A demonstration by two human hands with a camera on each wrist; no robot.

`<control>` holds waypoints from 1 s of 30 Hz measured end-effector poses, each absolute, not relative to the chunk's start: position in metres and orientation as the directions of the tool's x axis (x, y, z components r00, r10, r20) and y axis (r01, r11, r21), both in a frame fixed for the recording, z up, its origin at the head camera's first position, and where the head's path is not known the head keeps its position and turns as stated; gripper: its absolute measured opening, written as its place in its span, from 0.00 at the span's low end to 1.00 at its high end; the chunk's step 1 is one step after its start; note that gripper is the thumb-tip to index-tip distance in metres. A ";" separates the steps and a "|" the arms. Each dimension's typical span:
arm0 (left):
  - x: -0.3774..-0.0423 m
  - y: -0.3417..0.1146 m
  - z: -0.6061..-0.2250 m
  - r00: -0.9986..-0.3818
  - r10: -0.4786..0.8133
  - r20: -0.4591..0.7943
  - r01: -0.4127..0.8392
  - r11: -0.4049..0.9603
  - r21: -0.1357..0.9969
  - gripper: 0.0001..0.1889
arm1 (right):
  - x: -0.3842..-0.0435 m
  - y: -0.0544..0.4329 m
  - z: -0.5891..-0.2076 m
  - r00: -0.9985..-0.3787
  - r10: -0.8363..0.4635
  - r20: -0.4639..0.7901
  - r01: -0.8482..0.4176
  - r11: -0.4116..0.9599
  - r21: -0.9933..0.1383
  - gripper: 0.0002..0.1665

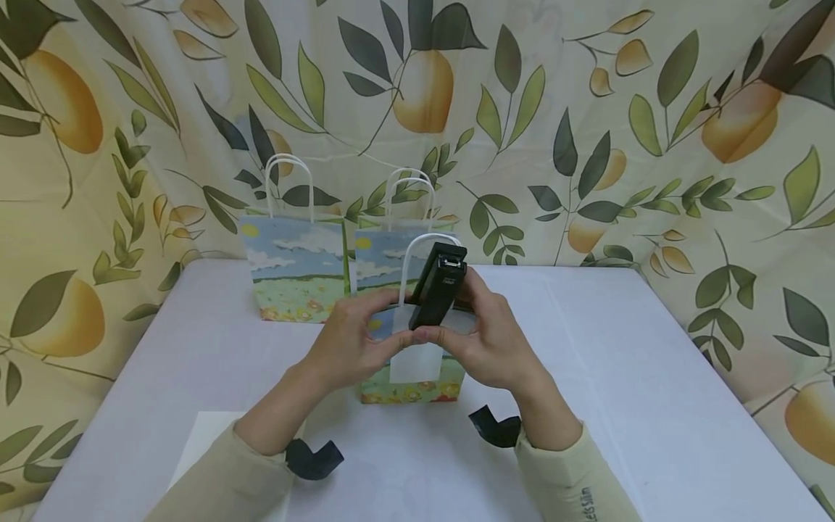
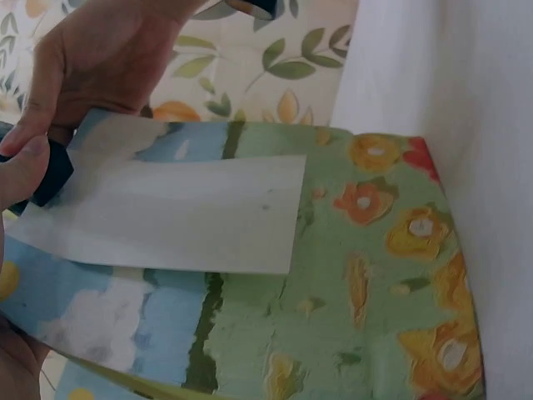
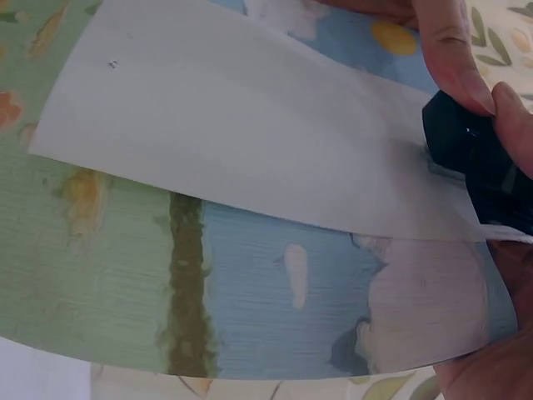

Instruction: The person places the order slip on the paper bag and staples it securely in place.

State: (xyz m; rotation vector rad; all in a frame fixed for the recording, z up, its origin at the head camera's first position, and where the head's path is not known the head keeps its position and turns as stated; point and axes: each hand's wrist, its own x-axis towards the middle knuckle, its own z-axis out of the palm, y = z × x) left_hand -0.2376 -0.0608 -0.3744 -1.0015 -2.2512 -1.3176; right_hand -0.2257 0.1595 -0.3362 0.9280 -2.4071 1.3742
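A black stapler (image 1: 438,286) stands tilted over the top edge of the front paper bag (image 1: 411,395), which is printed with sky, meadow and flowers. A white paper strip (image 1: 416,362) hangs down the bag's front, its upper end under the stapler. My left hand (image 1: 352,333) and right hand (image 1: 499,341) grip the stapler from both sides, thumbs meeting at its near end. Their other fingers are partly hidden behind the bag. Up close in the right wrist view, the stapler (image 3: 475,158) sits across the strip (image 3: 225,125) near the white handle.
Two similar bags stand behind, one at the left (image 1: 296,268) and one just behind the front bag (image 1: 385,254), both with white handles. A white sheet (image 1: 202,442) lies at the table's front left, partly under the left sleeve. A fruit-patterned curtain (image 1: 522,145) closes off the back.
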 end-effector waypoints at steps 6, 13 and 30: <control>-0.239 -0.060 -0.378 -0.660 0.376 0.651 0.751 0.305 0.585 0.22 | -0.225 0.157 -0.337 -0.770 -0.413 0.487 -0.630 0.369 -0.684 0.43; -0.240 -0.058 -0.380 -0.652 0.360 0.667 0.758 0.293 0.583 0.23 | -0.226 0.156 -0.336 -0.771 -0.411 0.487 -0.630 0.384 -0.675 0.43; -0.242 -0.062 -0.374 -0.705 0.384 0.597 0.708 0.338 0.620 0.24 | -0.226 0.155 -0.336 -0.766 -0.409 0.497 -0.640 0.403 -0.655 0.40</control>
